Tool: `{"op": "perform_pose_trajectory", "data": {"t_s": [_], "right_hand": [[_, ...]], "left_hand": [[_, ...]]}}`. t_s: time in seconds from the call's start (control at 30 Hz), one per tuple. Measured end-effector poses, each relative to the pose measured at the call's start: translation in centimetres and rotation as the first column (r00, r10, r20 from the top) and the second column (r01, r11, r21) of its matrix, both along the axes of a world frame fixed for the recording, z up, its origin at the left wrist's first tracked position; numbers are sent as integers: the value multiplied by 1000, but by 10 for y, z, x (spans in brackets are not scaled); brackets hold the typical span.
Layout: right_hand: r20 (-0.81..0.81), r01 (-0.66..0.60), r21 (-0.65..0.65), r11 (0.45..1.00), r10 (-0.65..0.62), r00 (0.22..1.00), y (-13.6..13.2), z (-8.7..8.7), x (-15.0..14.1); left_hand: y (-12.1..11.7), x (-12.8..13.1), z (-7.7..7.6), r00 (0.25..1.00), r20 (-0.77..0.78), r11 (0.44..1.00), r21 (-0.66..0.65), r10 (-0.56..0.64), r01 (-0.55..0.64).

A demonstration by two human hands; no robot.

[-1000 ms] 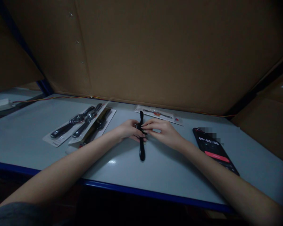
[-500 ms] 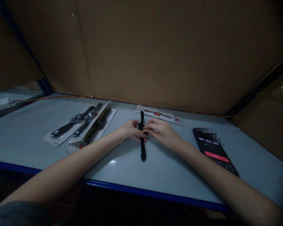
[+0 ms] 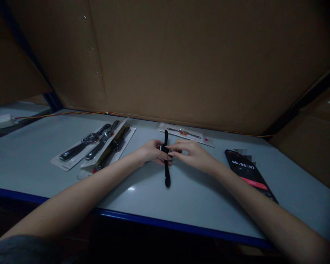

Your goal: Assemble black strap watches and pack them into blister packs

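Observation:
A black spokeshave (image 3: 167,176) stands out from the grey table in the middle of the view, its two slim handles pointing away from me and toward me. My left hand (image 3: 153,152) is closed around its middle from the left, thumb across the near side. From the right, my right hand (image 3: 191,152) has thumb and forefinger pinched at the same middle part. Its other fingers are curled behind. What small part lies between the right fingertips is hidden.
Several packaged spokeshaves (image 3: 84,146) lie overlapping at the left. One more flat blister pack (image 3: 185,134) lies at the back near the cardboard wall (image 3: 181,66). At the right is a phone (image 3: 249,172) running a timer. A blue edge (image 3: 154,222) borders the table (image 3: 137,200) in front.
My right hand has shifted slightly to the right, and its thumb and forefinger have opened a little at the spokeshave's middle. My left hand keeps its hold. The phone timer has advanced a second.

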State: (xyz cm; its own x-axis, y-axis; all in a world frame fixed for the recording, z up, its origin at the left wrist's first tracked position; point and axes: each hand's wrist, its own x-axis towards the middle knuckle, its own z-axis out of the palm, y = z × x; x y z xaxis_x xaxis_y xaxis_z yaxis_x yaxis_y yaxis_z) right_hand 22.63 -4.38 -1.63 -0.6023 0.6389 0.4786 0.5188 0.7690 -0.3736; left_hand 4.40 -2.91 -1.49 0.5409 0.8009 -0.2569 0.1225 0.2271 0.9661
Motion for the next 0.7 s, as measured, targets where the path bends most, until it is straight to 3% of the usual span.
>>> {"op": "perform_pose_trajectory", "data": {"t_s": [0.13, 0.37, 0.6, 0.7], "right_hand": [[-25, 10, -78, 997, -12, 1000, 3, 3, 5], [-139, 198, -68, 978, -206, 969, 4, -12, -10], [-157, 143, -223, 964, -180, 971, 2, -9, -9], [-96, 131, -212, 969, -154, 983, 4, -2, 0]], "left_hand": [[1, -1, -2, 999, 48, 1000, -14, -13, 14], [3, 0, -6, 1000, 22, 1000, 12, -1, 1], [2, 0, -2, 1000, 4, 1000, 10, 7, -7], [0, 0, 0, 1000, 9, 1000, -9, 14, -14]]}}
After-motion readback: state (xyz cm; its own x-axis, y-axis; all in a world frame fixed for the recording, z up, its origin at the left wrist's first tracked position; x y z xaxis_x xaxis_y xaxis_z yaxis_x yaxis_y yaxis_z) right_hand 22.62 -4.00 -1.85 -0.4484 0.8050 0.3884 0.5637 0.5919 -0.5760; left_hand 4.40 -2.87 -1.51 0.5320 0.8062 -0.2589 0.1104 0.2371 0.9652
